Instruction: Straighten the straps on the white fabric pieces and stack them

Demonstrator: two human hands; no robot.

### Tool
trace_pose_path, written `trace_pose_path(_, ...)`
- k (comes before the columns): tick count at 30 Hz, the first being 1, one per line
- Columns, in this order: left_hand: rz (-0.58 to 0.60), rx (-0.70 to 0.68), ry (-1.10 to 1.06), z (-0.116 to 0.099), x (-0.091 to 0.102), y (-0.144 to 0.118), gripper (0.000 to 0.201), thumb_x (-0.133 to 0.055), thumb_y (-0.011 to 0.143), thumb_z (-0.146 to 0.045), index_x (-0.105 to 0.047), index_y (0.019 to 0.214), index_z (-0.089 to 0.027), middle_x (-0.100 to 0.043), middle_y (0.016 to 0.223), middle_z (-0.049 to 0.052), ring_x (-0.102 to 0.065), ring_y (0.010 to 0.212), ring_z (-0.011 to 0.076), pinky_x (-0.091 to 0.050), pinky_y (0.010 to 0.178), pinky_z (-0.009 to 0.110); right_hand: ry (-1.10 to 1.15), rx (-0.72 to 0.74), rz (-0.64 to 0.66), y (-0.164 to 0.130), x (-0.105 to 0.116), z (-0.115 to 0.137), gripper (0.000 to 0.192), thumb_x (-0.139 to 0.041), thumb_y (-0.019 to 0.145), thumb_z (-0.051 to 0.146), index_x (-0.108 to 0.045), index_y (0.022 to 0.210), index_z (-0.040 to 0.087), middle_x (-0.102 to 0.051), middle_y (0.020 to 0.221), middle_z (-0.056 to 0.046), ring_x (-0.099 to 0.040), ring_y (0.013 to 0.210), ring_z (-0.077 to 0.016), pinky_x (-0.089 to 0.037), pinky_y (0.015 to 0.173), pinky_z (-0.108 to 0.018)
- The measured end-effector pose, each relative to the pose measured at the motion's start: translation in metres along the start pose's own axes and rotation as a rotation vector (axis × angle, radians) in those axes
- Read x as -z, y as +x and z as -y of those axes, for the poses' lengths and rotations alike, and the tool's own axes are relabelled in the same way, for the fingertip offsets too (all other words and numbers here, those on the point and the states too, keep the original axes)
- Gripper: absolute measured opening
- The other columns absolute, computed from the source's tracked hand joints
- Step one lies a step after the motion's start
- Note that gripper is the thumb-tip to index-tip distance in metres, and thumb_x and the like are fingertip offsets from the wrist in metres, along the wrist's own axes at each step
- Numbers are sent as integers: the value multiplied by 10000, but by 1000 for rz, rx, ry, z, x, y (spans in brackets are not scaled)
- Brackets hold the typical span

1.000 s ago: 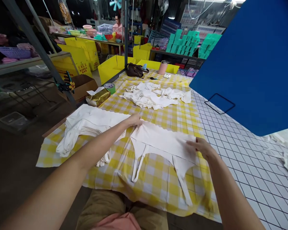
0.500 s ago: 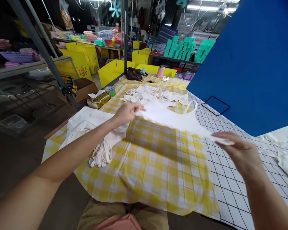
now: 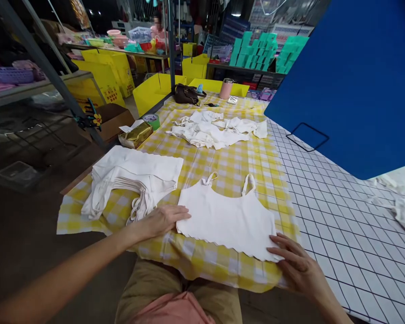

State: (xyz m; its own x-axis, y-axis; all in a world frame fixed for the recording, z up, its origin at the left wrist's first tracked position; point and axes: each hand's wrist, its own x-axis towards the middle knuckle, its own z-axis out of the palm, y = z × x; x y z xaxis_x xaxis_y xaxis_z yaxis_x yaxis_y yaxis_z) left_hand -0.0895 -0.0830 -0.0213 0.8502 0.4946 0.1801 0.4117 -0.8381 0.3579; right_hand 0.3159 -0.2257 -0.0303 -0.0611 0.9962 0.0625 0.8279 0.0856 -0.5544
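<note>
Now white top [image 3: 227, 217] flat on checked cloth [image 3: 222, 166]; left hand [image 3: 162, 221], right hand [image 3: 299, 266] fingers spread, pressing hem corners, gripping nothing.

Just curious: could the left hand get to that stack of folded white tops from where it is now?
Probably yes. The left hand rests at the crop top's corner, right beside the stack, with only bare checked cloth between them.

Dim surroundings, sharp, edges warped
</note>
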Motion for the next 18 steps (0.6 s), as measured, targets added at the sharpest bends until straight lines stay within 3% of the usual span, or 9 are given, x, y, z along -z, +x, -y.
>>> trace_pose_path(4,34,-45,39,6,-3,0,346,-442,788,0,-660,1002,-163,-564,1240,108,-553,1120,196,-477,926,307,-40,45,-48,1,-2,0,329,-460,829,473,-730,895,298,-619,1168,-60,-509,1157,-302,-504,871,-480)
trace_pose_path(11,67,9,-99,8,8,5,439,-410,740,13,-661,1042,-181,-612,1173,68,-552,1123,194,-452,964,335,-17,60,-93,2,4,5,340,-459,833,503,-725,902,302,-642,1134,-53,-529,1142,-284,-514,875,-449)
trace_pose_path(15,34,115,-276,1,27,11,552,-364,645,41,-663,1051,-183,-638,1131,39,-548,1127,165,-421,992,314,54,4,-156,6,23,19,328,-483,820,498,-717,925,294,-642,1135,-53,-515,1156,-300,-477,916,-477)
trace_pose_path(18,-48,226,-464,-12,57,18,489,-379,669,-15,-684,1001,-203,-672,1066,9,-589,1064,159,-447,947,290,138,-22,-212,10,49,44,280,-549,773,491,-714,909,311,-660,1096,-48,-537,1126,-310,-472,917,-492)
